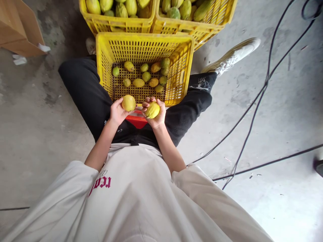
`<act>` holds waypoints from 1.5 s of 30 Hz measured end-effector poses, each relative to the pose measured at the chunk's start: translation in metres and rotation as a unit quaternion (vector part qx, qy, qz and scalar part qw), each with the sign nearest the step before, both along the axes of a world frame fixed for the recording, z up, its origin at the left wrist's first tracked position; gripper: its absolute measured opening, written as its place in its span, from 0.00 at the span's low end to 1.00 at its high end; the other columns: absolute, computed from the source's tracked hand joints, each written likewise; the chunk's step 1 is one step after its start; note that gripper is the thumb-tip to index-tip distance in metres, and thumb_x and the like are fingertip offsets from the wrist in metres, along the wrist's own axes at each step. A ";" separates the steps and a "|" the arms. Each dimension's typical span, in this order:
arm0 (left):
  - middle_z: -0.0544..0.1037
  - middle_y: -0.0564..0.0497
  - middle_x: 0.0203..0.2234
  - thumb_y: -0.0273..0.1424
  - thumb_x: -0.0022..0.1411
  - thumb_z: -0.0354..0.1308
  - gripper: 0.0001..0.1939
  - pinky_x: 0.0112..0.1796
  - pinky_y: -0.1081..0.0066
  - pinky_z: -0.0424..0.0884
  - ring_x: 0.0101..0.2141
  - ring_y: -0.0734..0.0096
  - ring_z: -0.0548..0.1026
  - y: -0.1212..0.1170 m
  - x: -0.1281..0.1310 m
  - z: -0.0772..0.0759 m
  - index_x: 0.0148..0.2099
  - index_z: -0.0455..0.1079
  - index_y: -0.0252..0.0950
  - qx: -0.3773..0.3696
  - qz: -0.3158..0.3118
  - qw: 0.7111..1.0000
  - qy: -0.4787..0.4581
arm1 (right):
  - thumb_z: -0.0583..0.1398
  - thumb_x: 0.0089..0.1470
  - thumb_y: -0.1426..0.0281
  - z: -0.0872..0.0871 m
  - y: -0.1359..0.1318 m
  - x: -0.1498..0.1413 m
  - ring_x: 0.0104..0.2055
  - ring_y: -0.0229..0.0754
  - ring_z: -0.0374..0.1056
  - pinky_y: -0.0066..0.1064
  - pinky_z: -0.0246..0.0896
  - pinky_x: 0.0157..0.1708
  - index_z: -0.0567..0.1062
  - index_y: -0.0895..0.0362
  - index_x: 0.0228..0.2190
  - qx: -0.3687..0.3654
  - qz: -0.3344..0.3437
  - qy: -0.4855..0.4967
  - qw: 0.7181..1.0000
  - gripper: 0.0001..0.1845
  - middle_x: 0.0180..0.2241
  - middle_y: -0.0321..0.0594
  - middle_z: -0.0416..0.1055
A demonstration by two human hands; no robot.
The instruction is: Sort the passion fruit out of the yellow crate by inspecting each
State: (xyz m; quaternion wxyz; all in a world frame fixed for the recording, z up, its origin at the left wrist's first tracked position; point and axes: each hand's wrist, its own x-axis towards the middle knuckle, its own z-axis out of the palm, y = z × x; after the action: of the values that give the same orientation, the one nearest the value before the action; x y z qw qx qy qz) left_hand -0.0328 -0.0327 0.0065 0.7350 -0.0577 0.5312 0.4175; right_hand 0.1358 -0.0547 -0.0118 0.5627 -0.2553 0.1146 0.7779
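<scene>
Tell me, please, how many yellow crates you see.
3: near crate between the legs, left crate and right crate beyond it; more may be hidden.

L hand & R hand near ea. other, fingers curled, forearms angled fwd & in.

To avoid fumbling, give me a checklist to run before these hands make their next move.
1. Left hand grasps the rounder fruit: ok.
2. Right hand grasps the bright yellow fruit: ok.
3. Near yellow crate has its open side facing the person: ok.
4. Black cables lie apart from both hands, on the floor to the right: ok.
5. A hand is free for another fruit: not ok, both are occupied.
6. Held fruits' undersides are unblemished: cannot tell, hidden from view.
</scene>
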 end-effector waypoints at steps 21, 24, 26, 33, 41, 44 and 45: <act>0.84 0.49 0.35 0.31 0.70 0.55 0.07 0.52 0.59 0.84 0.37 0.66 0.85 0.000 0.000 -0.005 0.43 0.73 0.36 0.003 0.018 1.000 -0.002 | 0.56 0.67 0.64 0.006 0.002 -0.001 0.50 0.47 0.81 0.55 0.78 0.59 0.75 0.53 0.48 -0.071 0.008 -0.015 0.997 0.12 0.42 0.41 0.83; 0.84 0.48 0.34 0.34 0.72 0.55 0.10 0.48 0.62 0.85 0.38 0.63 0.86 0.000 0.000 -0.006 0.46 0.74 0.35 -0.001 0.012 1.000 -0.004 | 0.59 0.68 0.55 0.004 0.002 -0.001 0.42 0.45 0.80 0.48 0.81 0.54 0.75 0.53 0.44 -0.068 0.014 -0.002 0.998 0.15 0.38 0.39 0.81; 0.84 0.48 0.34 0.38 0.72 0.57 0.13 0.43 0.65 0.86 0.38 0.61 0.87 0.001 -0.001 -0.006 0.50 0.75 0.36 -0.006 -0.001 1.000 -0.004 | 0.59 0.68 0.54 0.002 0.002 0.003 0.41 0.42 0.79 0.38 0.82 0.47 0.74 0.52 0.41 -0.076 -0.005 0.018 0.997 0.14 0.37 0.37 0.80; 0.81 0.47 0.29 0.50 0.72 0.57 0.22 0.15 0.78 0.67 0.19 0.73 0.78 0.004 -0.002 -0.002 0.47 0.77 0.36 -0.015 -0.067 0.998 0.004 | 0.55 0.68 0.60 -0.002 0.000 0.015 0.29 0.36 0.70 0.25 0.74 0.28 0.73 0.50 0.37 -0.035 0.010 0.056 0.998 0.11 0.32 0.32 0.76; 0.81 0.47 0.27 0.47 0.74 0.51 0.21 0.15 0.78 0.64 0.18 0.74 0.74 0.006 0.001 0.010 0.45 0.76 0.37 0.008 -0.043 0.999 0.003 | 0.55 0.71 0.52 -0.007 0.003 0.007 0.36 0.40 0.76 0.32 0.80 0.37 0.75 0.50 0.40 -0.046 0.052 -0.023 0.997 0.17 0.34 0.34 0.78; 0.82 0.46 0.27 0.46 0.75 0.46 0.23 0.19 0.76 0.71 0.23 0.69 0.79 0.006 -0.001 0.013 0.47 0.76 0.36 -0.005 -0.019 1.000 -0.011 | 0.57 0.67 0.57 -0.006 0.003 0.007 0.46 0.43 0.79 0.42 0.82 0.47 0.76 0.49 0.48 -0.025 0.051 -0.026 0.998 0.15 0.44 0.37 0.82; 0.82 0.45 0.28 0.45 0.74 0.45 0.24 0.22 0.75 0.75 0.26 0.66 0.81 0.006 -0.002 0.013 0.49 0.76 0.35 -0.010 -0.009 1.000 -0.015 | 0.57 0.65 0.59 -0.005 0.002 0.006 0.50 0.45 0.79 0.46 0.81 0.50 0.76 0.48 0.51 -0.017 0.048 -0.023 0.998 0.16 0.47 0.38 0.82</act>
State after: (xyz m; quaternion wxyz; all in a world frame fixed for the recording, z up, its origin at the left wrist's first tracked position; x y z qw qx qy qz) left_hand -0.0343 -0.0268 0.0193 0.7457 -0.0667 0.5252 0.4045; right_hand 0.1422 -0.0523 -0.0166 0.5225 -0.2881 0.1022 0.7959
